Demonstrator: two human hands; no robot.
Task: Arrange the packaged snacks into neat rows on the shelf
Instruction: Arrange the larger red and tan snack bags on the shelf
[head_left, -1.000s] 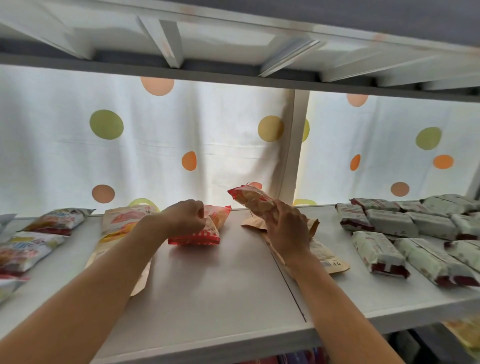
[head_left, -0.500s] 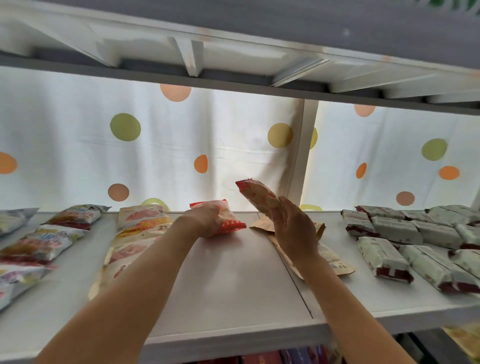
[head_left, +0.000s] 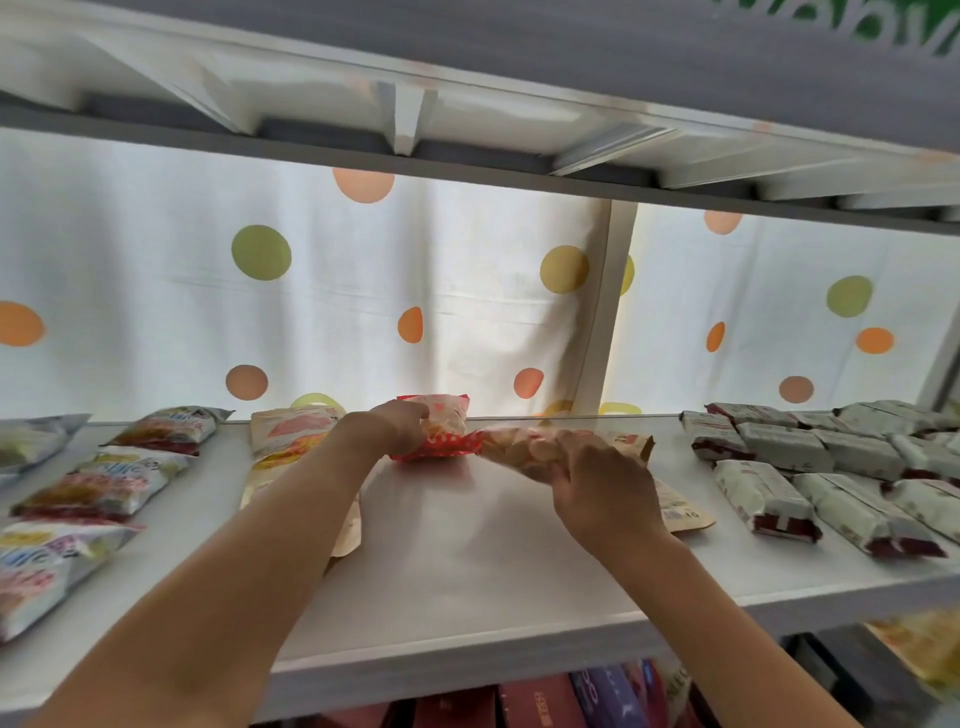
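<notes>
From my remote feed: at the back of the white shelf (head_left: 467, 571), the left hand (head_left: 400, 428) grips a red snack pack (head_left: 441, 431) lying there; just right of it, the right hand (head_left: 597, 478) clutches a second, blurred snack pack (head_left: 514, 447), low over the shelf

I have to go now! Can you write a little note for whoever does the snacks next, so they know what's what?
Left hand holds a red snack bag at the back of the shelf.
Right hand grips a second red bag, low beside the first.
Done: colourful bags lie in a row on the left, white packets in rows on the right.
Left: set both red bags down in line, then tidy the brown pouches under the right hand.
</notes>
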